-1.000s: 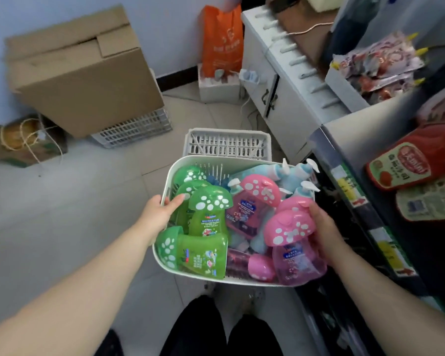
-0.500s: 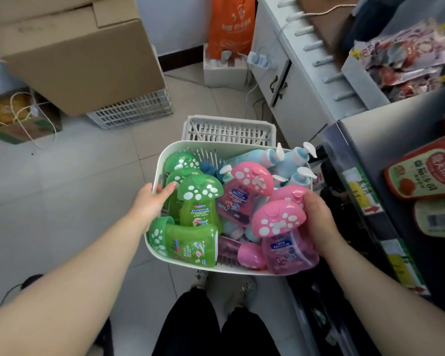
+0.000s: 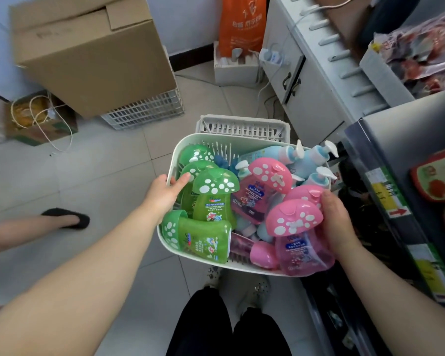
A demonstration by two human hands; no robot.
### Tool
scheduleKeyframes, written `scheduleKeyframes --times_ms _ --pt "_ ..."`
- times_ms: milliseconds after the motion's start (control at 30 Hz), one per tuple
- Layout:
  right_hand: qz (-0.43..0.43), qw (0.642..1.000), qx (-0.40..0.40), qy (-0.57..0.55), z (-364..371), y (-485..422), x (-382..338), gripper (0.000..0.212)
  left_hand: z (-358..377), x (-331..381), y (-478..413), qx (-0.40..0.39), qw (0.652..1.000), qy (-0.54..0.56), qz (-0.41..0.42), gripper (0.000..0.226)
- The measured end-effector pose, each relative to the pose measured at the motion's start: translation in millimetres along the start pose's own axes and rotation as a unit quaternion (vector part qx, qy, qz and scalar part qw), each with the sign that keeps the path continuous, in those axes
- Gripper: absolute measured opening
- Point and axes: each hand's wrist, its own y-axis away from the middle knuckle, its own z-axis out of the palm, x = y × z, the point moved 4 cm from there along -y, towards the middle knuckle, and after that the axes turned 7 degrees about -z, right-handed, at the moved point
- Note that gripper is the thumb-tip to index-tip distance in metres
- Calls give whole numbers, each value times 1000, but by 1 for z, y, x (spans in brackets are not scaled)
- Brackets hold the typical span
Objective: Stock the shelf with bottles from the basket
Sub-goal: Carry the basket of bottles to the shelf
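Note:
I hold a white plastic basket (image 3: 206, 136) in front of me over the tiled floor. My left hand (image 3: 162, 194) grips its left rim. My right hand (image 3: 337, 222) is closed on its right side, thumb resting against a pink mushroom-capped bottle (image 3: 293, 219). Inside lie green mushroom-capped bottles (image 3: 213, 199), more pink ones (image 3: 265, 176) and pale blue pump bottles (image 3: 306, 160), piled loosely. The dark shelf (image 3: 385, 191) with price tags runs down the right side, close to the basket.
Red food packets (image 3: 437, 173) lie on the shelf. A second white crate (image 3: 242, 125) stands behind the basket. A cardboard box (image 3: 88, 52) on a crate is far left, a white cabinet (image 3: 306, 80) far right. Another person's foot (image 3: 67, 218) stands at left.
My view has tipped downward and the basket has stayed in both hands. Another person's leg and black shoe have come into view at the left.

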Motion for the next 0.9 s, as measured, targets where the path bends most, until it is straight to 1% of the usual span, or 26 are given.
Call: scheduleKeyframes --times_ms 100,133,200,267,333,367,433,500,533,600,667,733,767,800,900 --pt "14 999 -14 25 -7 -4 10 77 0 0 2 -2 1000 -21 10 71" --pt "17 999 -20 33 -8 -4 10 76 -1 1 3 -3 999 -30 14 72" --pt "7 998 -46 50 -4 -1 1 70 -2 -1 -1 -6 998 -52 24 82" --pt "0 995 -53 79 -2 2 -7 66 -3 -7 -5 -6 998 -65 25 91" --pt "11 993 -57 105 -5 3 -4 66 -2 -9 0 1 998 -60 18 96" --pt "15 990 -53 127 -6 5 -5 68 -2 -6 9 11 998 -59 20 95" --pt "16 981 -22 190 -8 12 -17 70 0 3 32 45 995 -78 42 81" --pt "3 967 29 254 -8 25 -39 62 -1 4 52 106 983 -133 74 68" --pt "-20 961 55 271 -10 30 -48 57 0 3 62 124 976 -153 94 66" --pt "-72 951 73 291 -9 40 -64 50 2 -1 78 119 968 -179 127 67" --pt "-112 947 58 294 -4 51 -75 52 3 -8 89 101 963 -205 140 70" --pt "-139 943 17 301 4 62 -80 62 -2 -14 97 102 957 -230 147 74" --pt "-149 936 -8 318 8 68 -82 62 -6 -17 100 105 953 -245 145 76" --pt "-158 927 -30 339 11 75 -85 63 -9 -21 103 103 950 -260 136 78" --pt "-182 887 -82 417 20 90 -87 76 -15 -34 106 86 948 -292 97 81"
